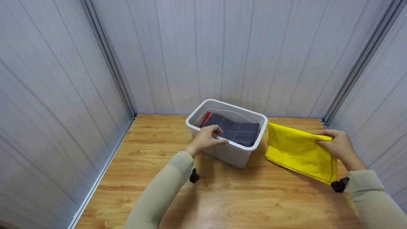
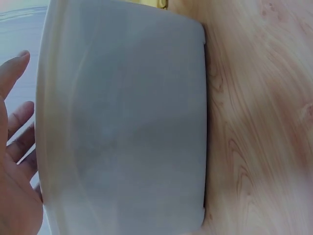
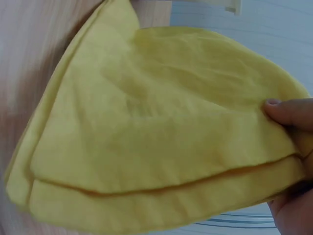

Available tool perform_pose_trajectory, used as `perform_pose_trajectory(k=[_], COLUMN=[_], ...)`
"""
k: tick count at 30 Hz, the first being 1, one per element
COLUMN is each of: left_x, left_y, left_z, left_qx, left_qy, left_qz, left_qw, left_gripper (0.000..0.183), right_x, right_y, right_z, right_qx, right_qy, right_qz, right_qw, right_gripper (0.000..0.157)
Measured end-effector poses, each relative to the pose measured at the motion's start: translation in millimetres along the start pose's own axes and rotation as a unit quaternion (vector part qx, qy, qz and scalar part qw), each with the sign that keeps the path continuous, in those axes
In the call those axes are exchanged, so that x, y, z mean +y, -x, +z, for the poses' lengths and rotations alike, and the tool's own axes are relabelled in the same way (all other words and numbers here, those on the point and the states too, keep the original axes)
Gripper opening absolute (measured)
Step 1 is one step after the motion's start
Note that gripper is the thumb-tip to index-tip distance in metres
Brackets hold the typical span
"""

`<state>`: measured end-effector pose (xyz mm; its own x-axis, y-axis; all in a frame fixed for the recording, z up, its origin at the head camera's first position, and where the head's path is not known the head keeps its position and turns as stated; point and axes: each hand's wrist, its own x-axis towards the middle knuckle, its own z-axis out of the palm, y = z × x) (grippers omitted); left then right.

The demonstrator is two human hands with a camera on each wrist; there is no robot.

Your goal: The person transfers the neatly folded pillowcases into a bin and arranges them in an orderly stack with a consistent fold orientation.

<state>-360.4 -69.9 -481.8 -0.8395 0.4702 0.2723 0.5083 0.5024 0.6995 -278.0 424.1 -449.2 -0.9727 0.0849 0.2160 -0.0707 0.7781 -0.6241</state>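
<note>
A folded yellow cloth (image 1: pixel 297 148) hangs from my right hand (image 1: pixel 338 144), which pinches its upper right edge between thumb and fingers. Its layered folds fill much of the right wrist view, with the thumb (image 3: pixel 288 112) on top. My left hand (image 1: pixel 206 138) is at the near rim of a white plastic bin (image 1: pixel 222 156), its fingers loosely bent and the thumb apart from them. In the left wrist view, that hand's fingers (image 2: pixel 22 117) show just beyond the rim. Inside the bin lies a folded dark grey cloth (image 1: pixel 243 130) with thin light lines, beside something red (image 1: pixel 206 118).
The bin stands on a wood-grain tabletop (image 1: pixel 229 197), near the back panel (image 1: pixel 222 57). Pale panels (image 1: pixel 41 105) also close off the left and right sides. A small black device (image 1: pixel 340 185) is worn at the right wrist, another (image 1: pixel 194 176) at the left.
</note>
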Motion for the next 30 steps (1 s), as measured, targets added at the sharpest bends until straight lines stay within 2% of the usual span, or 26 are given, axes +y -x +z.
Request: perform_pose_trajectory(k=[5, 10, 14, 18, 24, 30], left_x=[7.3, 13.7, 18.9, 24.2, 27.3, 23.9], left_y=[3.0, 6.4, 11.1, 18.8, 29.7, 34.9], left_z=[1.4, 5.6, 10.9, 17.5, 29.6, 39.9], left_qx=[0.008, 0.042, 0.044, 0.02, -0.045, -0.083], left_qy=[0.052, 0.071, 0.086, 0.086, 0.071, 0.077], left_qz=[0.041, 0.081, 0.101, 0.11, 0.115, 0.11], left_qw=[0.9978, 0.9933, 0.9901, 0.99, 0.9897, 0.9875], left_gripper=[0.041, 0.035, 0.033, 0.031, 0.031, 0.034], right_x=[-4, -10, -14, -16, -19, -21], right_y=[-1, -3, -3, -2, 0, 1], right_z=[-10.2, -17.0, -19.8, -21.1, -25.9, -30.8], right_qx=[-0.019, -0.041, -0.058, -0.082, -0.107, -0.133], right_qy=[0.0, 0.0, 0.002, 0.004, 0.005, -0.033], right_qz=[-0.007, -0.023, -0.044, -0.067, -0.111, -0.142], right_qw=[1.0, 0.999, 0.997, 0.994, 0.988, 0.98], right_gripper=[0.027, 0.028, 0.023, 0.02, 0.019, 0.016])
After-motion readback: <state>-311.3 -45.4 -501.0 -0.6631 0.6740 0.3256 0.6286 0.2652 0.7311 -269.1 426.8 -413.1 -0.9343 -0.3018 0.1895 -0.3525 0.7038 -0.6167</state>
